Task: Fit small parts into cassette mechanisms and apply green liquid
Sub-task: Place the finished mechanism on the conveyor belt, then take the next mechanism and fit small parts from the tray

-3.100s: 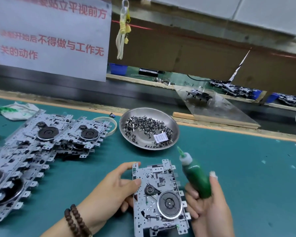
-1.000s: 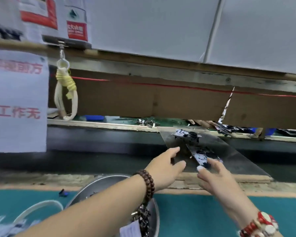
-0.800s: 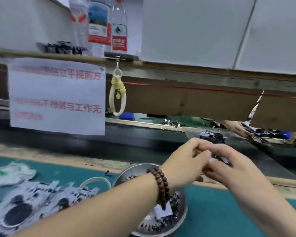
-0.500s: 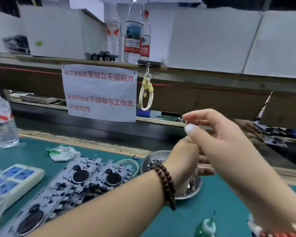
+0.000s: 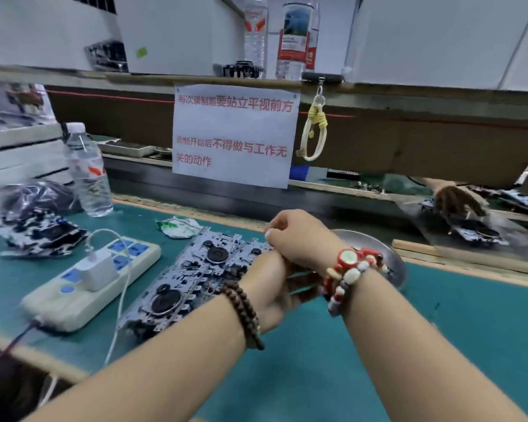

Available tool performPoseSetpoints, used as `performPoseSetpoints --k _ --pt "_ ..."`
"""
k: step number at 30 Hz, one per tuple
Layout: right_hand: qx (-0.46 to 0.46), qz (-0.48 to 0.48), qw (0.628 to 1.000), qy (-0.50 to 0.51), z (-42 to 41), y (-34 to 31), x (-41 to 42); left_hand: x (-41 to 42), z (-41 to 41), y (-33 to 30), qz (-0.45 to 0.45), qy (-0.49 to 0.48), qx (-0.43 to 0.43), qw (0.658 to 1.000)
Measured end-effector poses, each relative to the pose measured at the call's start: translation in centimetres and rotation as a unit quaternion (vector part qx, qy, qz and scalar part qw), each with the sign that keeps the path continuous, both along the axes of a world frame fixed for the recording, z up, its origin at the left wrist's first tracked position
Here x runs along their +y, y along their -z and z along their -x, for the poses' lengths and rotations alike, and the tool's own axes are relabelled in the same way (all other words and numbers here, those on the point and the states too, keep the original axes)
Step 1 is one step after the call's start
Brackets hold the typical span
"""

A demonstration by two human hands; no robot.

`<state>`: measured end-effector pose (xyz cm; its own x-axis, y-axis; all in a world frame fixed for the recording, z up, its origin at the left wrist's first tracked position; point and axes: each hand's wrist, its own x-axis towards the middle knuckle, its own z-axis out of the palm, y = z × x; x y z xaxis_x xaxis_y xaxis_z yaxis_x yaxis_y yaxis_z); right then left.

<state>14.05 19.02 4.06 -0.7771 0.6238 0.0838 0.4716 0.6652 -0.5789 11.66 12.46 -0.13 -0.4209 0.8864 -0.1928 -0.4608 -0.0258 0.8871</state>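
Behind crossed hands (image 5: 287,257), cassette mechanisms (image 5: 195,275) lie beside power strip (image 5: 86,284).

Left of the hands: bare stamped-metal cassette mechanisms (image 5: 195,278), glossy plastic power strip (image 5: 83,284), clear plastic water bottle (image 5: 87,172). Behind: polished metal bowl (image 5: 390,257), matt paper notice (image 5: 232,135). Beneath: smooth matt green mat (image 5: 470,324).

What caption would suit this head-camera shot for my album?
Two braceleted hands, left and right, meet above a row of cassette mechanisms on a green bench.
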Motion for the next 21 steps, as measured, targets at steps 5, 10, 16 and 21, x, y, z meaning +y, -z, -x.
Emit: performPoseSetpoints --k 5,10,16,21 --pt "-0.047 -0.037 0.997 0.059 2.3 3.3 1.4 -0.4 2.9 1.7 0.05 -0.108 0.114 0.986" --pt "-0.13 -0.046 0.99 0.02 2.9 6.4 2.7 -0.3 8.0 1.9 0.178 -0.175 0.482 0.84" --pt "-0.164 -0.064 0.984 -0.018 3.7 7.9 2.8 0.4 8.9 2.8 0.243 -0.116 0.575 0.773" --pt "-0.095 -0.09 0.991 0.003 3.3 8.5 2.9 -0.1 9.3 3.2 0.198 -0.155 0.56 0.789"
